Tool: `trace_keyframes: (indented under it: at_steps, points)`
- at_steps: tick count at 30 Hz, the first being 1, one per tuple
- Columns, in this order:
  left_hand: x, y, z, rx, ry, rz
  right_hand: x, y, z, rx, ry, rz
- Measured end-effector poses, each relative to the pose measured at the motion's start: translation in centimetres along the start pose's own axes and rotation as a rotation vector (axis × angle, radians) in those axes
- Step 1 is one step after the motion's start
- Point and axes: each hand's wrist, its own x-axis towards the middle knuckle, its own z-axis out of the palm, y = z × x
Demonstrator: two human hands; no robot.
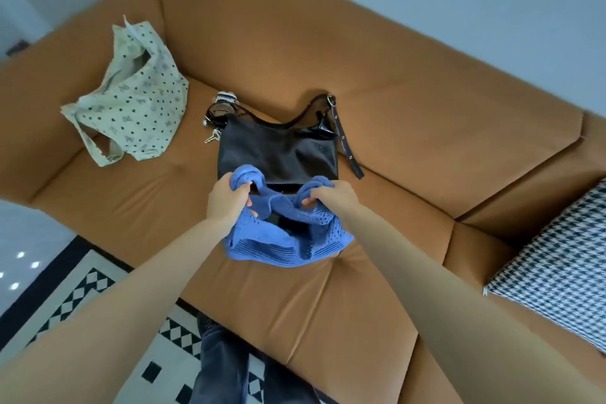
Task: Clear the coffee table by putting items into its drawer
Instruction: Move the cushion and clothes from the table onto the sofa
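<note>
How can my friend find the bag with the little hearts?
Look at the big orange sofa, then at its left end. A floppy cloth bag lies there on the seat. It is cream with small dark hearts, unlike the plain black handbag beside it.

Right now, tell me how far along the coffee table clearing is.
Done: nothing can be confirmed; neither the table nor its drawer is in view. In hand: the left hand and right hand both grip a blue knit garment above the orange sofa, in front of a black handbag. Left: cannot tell from here.
</note>
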Motion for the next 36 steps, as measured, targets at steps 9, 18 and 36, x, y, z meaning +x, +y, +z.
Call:
trace_keyframes:
  at_steps: [9,18,36]
  points:
    - [-0.5,5.2,-10.0,-0.052,0.228,0.119,-3.7,-11.9,3.9,-0.026,0.073,-0.176]
    - [3.7,7.0,-20.4,0.695,-0.085,0.250,-4.6,-23.1,11.7,-0.306,-0.018,-0.126]
    - [11.1,11.2,-35.8,1.747,-0.203,0.208,-3.0,-33.2,23.9,-1.795,-0.146,-0.324]
